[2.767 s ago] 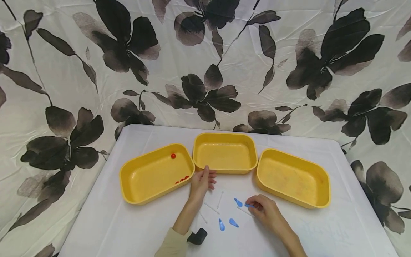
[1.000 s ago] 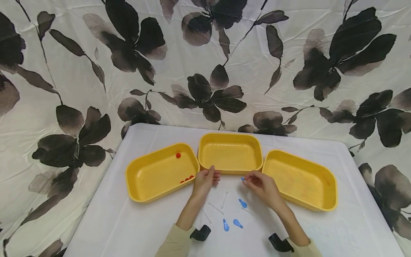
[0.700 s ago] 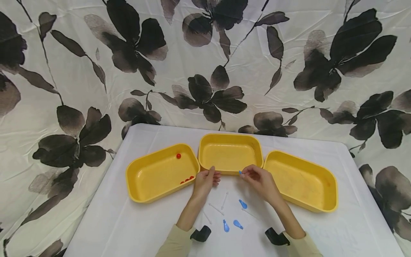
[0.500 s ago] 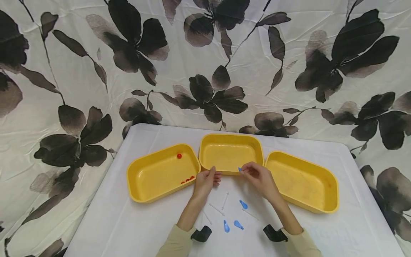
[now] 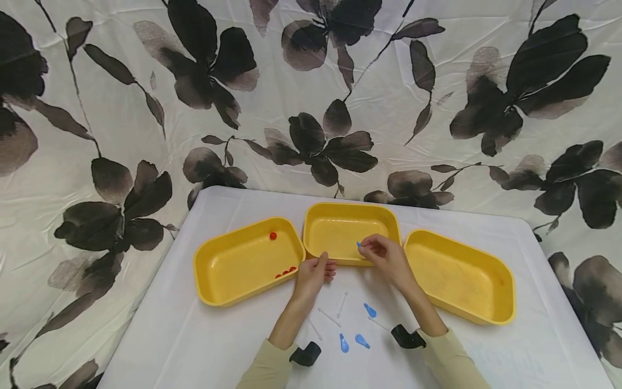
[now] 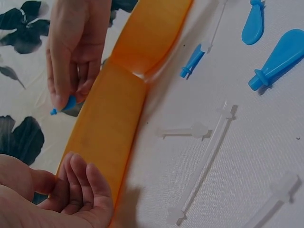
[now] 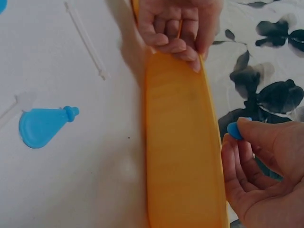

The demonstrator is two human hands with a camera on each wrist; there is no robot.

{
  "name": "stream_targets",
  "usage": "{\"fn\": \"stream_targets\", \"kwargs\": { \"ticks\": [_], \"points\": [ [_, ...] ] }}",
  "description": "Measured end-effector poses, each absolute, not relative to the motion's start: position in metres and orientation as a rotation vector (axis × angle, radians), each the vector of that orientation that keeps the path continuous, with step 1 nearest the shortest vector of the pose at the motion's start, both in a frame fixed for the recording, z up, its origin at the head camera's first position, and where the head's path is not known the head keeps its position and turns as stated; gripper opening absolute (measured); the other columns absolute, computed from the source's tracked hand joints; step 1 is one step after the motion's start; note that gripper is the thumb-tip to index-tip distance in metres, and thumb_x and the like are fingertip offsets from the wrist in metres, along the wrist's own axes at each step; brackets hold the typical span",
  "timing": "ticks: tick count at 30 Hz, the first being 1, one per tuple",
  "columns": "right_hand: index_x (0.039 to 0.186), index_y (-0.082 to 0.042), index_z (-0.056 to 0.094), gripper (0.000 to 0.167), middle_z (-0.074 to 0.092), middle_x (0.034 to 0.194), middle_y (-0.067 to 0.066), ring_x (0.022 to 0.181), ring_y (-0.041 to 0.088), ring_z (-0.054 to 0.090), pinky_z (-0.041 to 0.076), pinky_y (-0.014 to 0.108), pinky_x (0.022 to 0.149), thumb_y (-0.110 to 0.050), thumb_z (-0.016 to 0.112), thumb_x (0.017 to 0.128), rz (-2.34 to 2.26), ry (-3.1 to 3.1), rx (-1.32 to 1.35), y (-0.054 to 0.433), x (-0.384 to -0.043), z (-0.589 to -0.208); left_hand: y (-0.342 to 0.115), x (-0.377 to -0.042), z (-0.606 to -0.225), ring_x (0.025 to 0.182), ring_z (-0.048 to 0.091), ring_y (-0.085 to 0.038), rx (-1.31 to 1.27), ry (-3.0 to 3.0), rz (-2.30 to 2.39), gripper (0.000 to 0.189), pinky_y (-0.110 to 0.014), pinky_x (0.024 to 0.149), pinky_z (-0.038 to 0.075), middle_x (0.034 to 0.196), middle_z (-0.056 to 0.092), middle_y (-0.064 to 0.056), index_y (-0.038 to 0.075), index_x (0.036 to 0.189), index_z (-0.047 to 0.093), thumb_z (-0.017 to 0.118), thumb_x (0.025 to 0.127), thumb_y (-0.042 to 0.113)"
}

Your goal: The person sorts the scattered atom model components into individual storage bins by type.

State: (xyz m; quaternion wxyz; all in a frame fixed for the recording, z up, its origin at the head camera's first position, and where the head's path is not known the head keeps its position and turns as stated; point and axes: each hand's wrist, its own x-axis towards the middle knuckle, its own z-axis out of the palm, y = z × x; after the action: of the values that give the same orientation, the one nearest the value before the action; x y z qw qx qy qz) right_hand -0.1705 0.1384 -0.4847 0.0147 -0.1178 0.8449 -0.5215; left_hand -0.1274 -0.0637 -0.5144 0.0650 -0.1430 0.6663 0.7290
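Note:
My right hand (image 5: 389,260) pinches a small blue plastic piece (image 5: 359,244) between thumb and fingertips, over the front part of the middle yellow bin (image 5: 323,229). In the right wrist view, most of this piece (image 7: 233,130) is covered by the fingers. My left hand (image 5: 313,275) holds the same bin's front rim near its left corner, thumb at the rim and fingers against the outer wall. On the white cloth in front lie three blue teardrop-shaped pieces (image 5: 344,343) with narrow necks. Several thin translucent white rods (image 5: 329,317) with knobbed ends are scattered among them.
To the left stands another yellow bin (image 5: 233,265) with several red beads (image 5: 273,236) inside. A third yellow bin (image 5: 457,275) is angled at the right. Both wrists carry black camera mounts (image 5: 306,354). Behind the table hangs a floral-patterned cloth (image 5: 311,146).
My right hand has picked up a blue piece from the cloth and carried it up and forward, past the middle bin's front rim. The left hand stays at the rim.

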Motion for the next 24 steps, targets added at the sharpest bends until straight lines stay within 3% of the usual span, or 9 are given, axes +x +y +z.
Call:
{"fn": "stream_targets", "kwargs": {
  "ticks": [6, 14, 18, 24],
  "points": [
    [0.101, 0.001, 0.071, 0.012, 0.069, 0.09, 0.011, 0.082, 0.023, 0.064, 0.053, 0.018, 0.077, -0.008, 0.074, 0.095, -1.604, 2.64, -0.426, 0.134, -0.178, -0.49, -0.064, -0.127, -0.514, 0.076, 0.063, -0.011, -0.422, 2.01, 2.199, 0.043, -0.032, 0.08, 0.06, 0.096, 0.072, -0.014, -0.01, 0.106, 0.072, 0.05, 0.11, 0.028],
    [0.096, -0.001, 0.072, 0.009, 0.068, 0.085, 0.007, 0.077, 0.019, 0.063, 0.053, 0.02, 0.071, -0.006, 0.077, 0.092, -1.507, 2.696, -0.465, 0.128, -0.191, -0.494, -0.064, -0.123, -0.494, 0.077, 0.064, -0.014, -0.393, 1.998, 2.201, 0.041, -0.049, 0.091, 0.058, 0.104, 0.069, -0.031, -0.018, 0.109, 0.067, 0.047, 0.111, 0.017],
    [0.095, -0.001, 0.071, 0.01, 0.067, 0.083, 0.006, 0.075, 0.018, 0.061, 0.05, 0.021, 0.067, -0.007, 0.078, 0.091, -1.445, 2.699, -0.474, 0.124, -0.196, -0.494, -0.064, -0.116, -0.475, 0.077, 0.064, -0.016, -0.396, 2.009, 2.201, 0.039, -0.045, 0.089, 0.059, 0.102, 0.069, -0.03, -0.019, 0.108, 0.067, 0.047, 0.111, 0.015],
    [0.096, -0.002, 0.072, 0.009, 0.065, 0.081, 0.004, 0.074, 0.018, 0.058, 0.049, 0.021, 0.065, -0.008, 0.077, 0.092, -1.352, 2.673, -0.463, 0.12, -0.204, -0.494, -0.064, -0.125, -0.502, 0.078, 0.064, -0.015, -0.431, 1.999, 2.194, 0.043, -0.041, 0.086, 0.06, 0.103, 0.071, -0.027, -0.015, 0.108, 0.069, 0.049, 0.111, 0.022]
  ]
}}
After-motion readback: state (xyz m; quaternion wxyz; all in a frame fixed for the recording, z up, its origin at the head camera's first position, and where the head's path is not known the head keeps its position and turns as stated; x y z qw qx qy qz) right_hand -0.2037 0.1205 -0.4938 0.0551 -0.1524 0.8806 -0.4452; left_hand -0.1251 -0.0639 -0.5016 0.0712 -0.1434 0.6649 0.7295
